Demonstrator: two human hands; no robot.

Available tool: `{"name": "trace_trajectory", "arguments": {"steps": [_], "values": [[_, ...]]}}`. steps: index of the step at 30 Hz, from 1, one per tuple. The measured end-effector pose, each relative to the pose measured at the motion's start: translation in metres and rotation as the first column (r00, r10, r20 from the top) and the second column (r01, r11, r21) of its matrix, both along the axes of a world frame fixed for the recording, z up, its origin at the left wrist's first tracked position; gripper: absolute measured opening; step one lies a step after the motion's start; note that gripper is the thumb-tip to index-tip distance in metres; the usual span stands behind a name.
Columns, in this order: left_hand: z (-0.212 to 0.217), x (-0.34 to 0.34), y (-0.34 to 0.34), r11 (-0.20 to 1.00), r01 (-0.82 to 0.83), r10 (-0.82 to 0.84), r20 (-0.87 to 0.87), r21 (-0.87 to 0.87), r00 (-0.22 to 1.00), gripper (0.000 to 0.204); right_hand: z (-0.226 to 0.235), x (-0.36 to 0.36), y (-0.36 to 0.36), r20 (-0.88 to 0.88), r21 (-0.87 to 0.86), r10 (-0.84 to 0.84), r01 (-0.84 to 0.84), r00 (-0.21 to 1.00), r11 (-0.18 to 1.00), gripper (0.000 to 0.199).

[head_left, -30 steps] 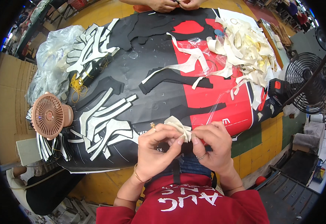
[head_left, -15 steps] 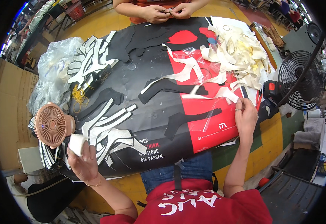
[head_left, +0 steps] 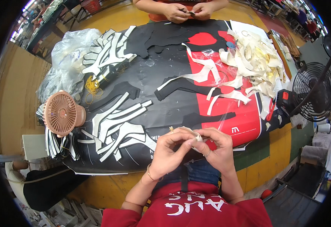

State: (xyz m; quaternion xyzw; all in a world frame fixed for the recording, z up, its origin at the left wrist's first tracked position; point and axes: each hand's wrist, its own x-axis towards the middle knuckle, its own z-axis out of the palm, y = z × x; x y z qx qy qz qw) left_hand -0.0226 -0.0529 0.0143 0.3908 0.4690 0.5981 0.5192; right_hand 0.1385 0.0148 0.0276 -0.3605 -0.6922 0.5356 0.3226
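My left hand (head_left: 172,151) and my right hand (head_left: 216,149) come together above the table's front edge. Both pinch a small cream strip (head_left: 198,138), folded between the fingertips; much of it is hidden by the fingers. Just beyond my hands lies a dark cut piece (head_left: 207,118) across the black and red sheet (head_left: 245,126). Farther off, a cream curved strip (head_left: 230,97) rests on the red part, beside stacked black cut pieces (head_left: 180,87). To the left of my hands spread several white strips with black edges (head_left: 114,126).
A peach-coloured fan (head_left: 62,113) stands at the left, near a clear plastic bag (head_left: 65,62) and yellow strings (head_left: 92,87). Cream scraps (head_left: 258,62) heap at the far right, with a black fan (head_left: 313,89) beyond. Across the table, another person's hands (head_left: 189,12) hold something small and dark.
My left hand has swung right from beside the peach fan, and my right hand has come in from the cream strip at the right. They now meet on one cream strip.
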Motion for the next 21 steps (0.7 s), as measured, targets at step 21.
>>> {"name": "trace_trajectory", "arguments": {"steps": [21], "values": [[0.048, -0.108, -0.005, 0.842, -0.483, 0.424, 0.259, 0.240, 0.868, 0.018, -0.030, 0.101, 0.090, 0.360, 0.761, -0.867, 0.430, 0.344, 0.486, 0.058]]}}
